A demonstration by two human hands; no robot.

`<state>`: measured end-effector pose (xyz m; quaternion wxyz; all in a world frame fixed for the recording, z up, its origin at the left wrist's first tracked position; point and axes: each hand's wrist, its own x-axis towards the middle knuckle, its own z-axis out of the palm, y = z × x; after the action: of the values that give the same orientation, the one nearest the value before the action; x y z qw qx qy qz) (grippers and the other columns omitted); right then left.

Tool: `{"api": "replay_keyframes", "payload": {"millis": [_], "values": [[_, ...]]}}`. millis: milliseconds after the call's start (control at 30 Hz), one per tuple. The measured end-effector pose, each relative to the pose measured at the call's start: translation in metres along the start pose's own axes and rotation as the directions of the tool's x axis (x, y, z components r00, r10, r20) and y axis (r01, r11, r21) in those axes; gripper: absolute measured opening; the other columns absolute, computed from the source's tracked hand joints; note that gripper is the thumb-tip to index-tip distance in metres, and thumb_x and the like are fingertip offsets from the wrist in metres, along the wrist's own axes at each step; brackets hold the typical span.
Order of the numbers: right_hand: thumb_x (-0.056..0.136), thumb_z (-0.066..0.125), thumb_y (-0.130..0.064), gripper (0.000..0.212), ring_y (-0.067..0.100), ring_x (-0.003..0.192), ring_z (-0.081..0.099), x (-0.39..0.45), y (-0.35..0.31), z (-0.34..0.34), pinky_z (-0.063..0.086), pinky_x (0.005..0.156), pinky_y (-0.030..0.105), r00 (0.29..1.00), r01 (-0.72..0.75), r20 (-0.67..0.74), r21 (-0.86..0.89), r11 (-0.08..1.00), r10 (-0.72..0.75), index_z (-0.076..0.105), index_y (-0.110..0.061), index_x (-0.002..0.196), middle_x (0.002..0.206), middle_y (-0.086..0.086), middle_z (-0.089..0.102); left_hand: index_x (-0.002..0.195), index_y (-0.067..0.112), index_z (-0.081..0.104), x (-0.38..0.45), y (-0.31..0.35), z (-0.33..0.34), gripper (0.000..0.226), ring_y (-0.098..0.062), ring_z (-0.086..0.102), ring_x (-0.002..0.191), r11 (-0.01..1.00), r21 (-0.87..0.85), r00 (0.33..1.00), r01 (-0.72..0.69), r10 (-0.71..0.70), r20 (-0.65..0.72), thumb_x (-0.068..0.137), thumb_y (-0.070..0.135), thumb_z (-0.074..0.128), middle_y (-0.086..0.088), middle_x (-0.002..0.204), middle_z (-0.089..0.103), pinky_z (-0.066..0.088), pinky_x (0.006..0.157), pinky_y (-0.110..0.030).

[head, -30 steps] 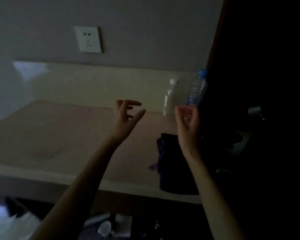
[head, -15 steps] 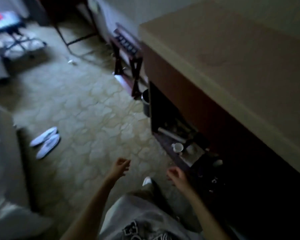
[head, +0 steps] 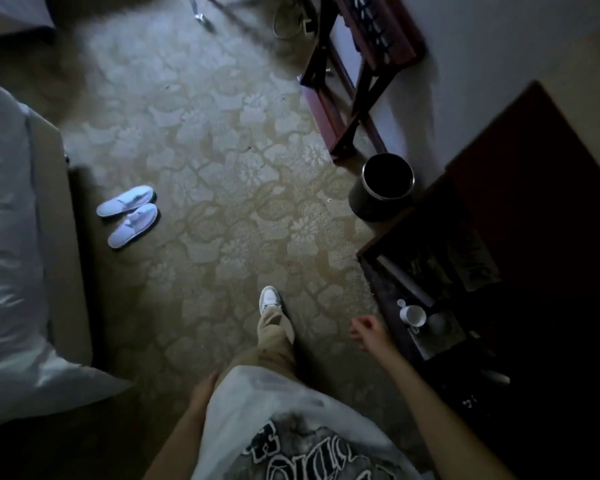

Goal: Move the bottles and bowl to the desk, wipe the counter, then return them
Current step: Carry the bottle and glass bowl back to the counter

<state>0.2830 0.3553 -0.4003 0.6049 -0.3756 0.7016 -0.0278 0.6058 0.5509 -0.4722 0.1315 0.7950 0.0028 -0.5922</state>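
Fingers of the right hand (head: 366,332): loosely curled, grasping nothing, hanging over the carpet just beside the dark cabinet. Fingers of the left hand (head: 204,388): mostly hidden behind the white shirt hem, so whether clenched or released cannot be told; nothing shows in it. Bed (head: 11,258): white bedding, left edge of view. Carpet (head: 222,188): patterned, wide stretch, one foot stepping forward on it. Counter (head: 548,161): only its dark corner shows at right. Luggage rack (head: 357,64): dark wood, against the wall. Waste bin (head: 383,187): dark, round, between rack and cabinet. Slippers (head: 129,214): white pair, near the bed. Cup (head: 413,315): white, on the low cabinet shelf. Bottles and bowl: none in view, location unknown. Progress, as a judgement: person walking empty-handed between stations; done and remaining steps cannot be settled from this view.
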Motion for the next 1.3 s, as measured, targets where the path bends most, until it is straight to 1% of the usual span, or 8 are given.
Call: {"api": "replay_keyframes", "payload": {"millis": [233,433,667,800,967,1100,1200,1300], "values": [[0.097,0.052,-0.014,0.016,0.015,0.074,0.059,0.069,-0.146,0.025,0.042,0.059,0.024,0.998,-0.04,0.03,-0.194,0.98,0.047,0.057,-0.001,0.106,0.089,0.01,0.064,0.085,0.009,0.051,-0.007,0.257,-0.082,0.022,-0.014,0.049,0.059,0.973,0.137,0.983,-0.183,0.184,0.01,0.102,0.021,0.047,-0.01,0.076,0.055,0.041,0.042,-0.019],[0.096,0.052,-0.012,0.025,0.036,0.095,0.06,0.14,-0.232,-0.006,0.044,0.072,0.037,0.975,-0.224,-0.047,-0.238,0.945,0.219,0.058,0.007,0.112,0.096,0.02,0.061,0.109,0.009,0.057,0.026,0.459,-0.139,0.023,-0.021,0.064,0.086,0.892,0.023,0.885,-0.452,0.451,-0.118,0.101,0.028,0.047,-0.009,0.098,0.066,0.046,0.065,-0.025],[0.095,0.053,-0.018,0.013,0.024,0.092,0.056,0.297,-0.467,0.031,0.045,0.085,0.037,0.994,-0.044,0.079,-0.306,0.951,0.071,0.059,-0.007,0.101,0.1,0.011,0.062,0.111,0.004,0.055,0.079,0.551,-0.173,0.024,-0.017,0.058,0.071,0.986,-0.059,0.982,-0.156,0.148,-0.115,0.101,0.025,0.048,-0.012,0.092,0.064,0.043,0.065,-0.028],[0.095,0.054,-0.026,0.018,0.016,0.078,0.063,0.362,-0.636,0.069,0.045,0.062,0.026,0.979,0.165,0.171,-0.339,0.926,-0.112,0.058,-0.012,0.106,0.098,0.008,0.068,0.111,-0.002,0.058,0.094,0.584,-0.207,0.023,-0.018,0.053,0.063,0.976,-0.22,0.989,0.008,-0.039,-0.14,0.099,0.016,0.049,-0.009,0.077,0.058,0.04,0.055,-0.025],[0.096,0.052,-0.029,0.008,0.017,0.082,0.065,0.42,-0.794,0.103,0.044,0.064,0.026,0.949,0.283,0.245,-0.391,0.876,-0.197,0.056,-0.022,0.096,0.093,0.002,0.067,0.109,-0.006,0.059,0.153,0.647,-0.251,0.028,-0.023,0.053,0.057,0.929,-0.348,0.975,0.127,-0.182,-0.128,0.099,0.019,0.051,-0.015,0.075,0.061,0.036,0.053,-0.023],[0.096,0.053,-0.024,0.01,0.016,0.074,0.063,0.481,-0.855,0.115,0.042,0.057,0.02,0.974,0.175,0.209,-0.467,0.867,-0.084,0.057,-0.015,0.098,0.089,0.006,0.067,0.071,0.011,0.052,0.201,0.753,-0.288,0.031,-0.01,0.041,0.036,0.917,-0.371,0.986,0.148,-0.168,-0.022,0.101,0.015,0.046,-0.004,0.057,0.044,0.032,0.038,-0.016],[0.096,0.054,-0.013,0.012,0.016,0.063,0.054,0.504,-0.894,0.116,0.041,0.05,0.02,0.994,-0.005,0.089,-0.5,0.866,0.057,0.058,-0.002,0.094,0.078,0.01,0.06,0.078,0.015,0.058,0.237,0.867,-0.349,0.02,-0.015,0.056,0.059,0.944,-0.302,0.99,0.133,-0.138,0.005,0.097,0.015,0.051,-0.004,0.074,0.058,0.054,0.057,-0.029],[0.093,0.055,-0.007,0.014,0.025,0.068,0.051,0.52,-0.945,0.115,0.041,0.06,0.034,0.988,-0.151,-0.044,-0.433,0.889,0.146,0.058,0.0,0.081,0.078,0.017,0.059,0.097,0.007,0.057,0.27,0.995,-0.423,0.012,-0.016,0.054,0.061,0.959,-0.283,0.997,-0.034,0.012,-0.078,0.098,0.017,0.05,-0.011,0.08,0.061,0.044,0.056,-0.025]]}}
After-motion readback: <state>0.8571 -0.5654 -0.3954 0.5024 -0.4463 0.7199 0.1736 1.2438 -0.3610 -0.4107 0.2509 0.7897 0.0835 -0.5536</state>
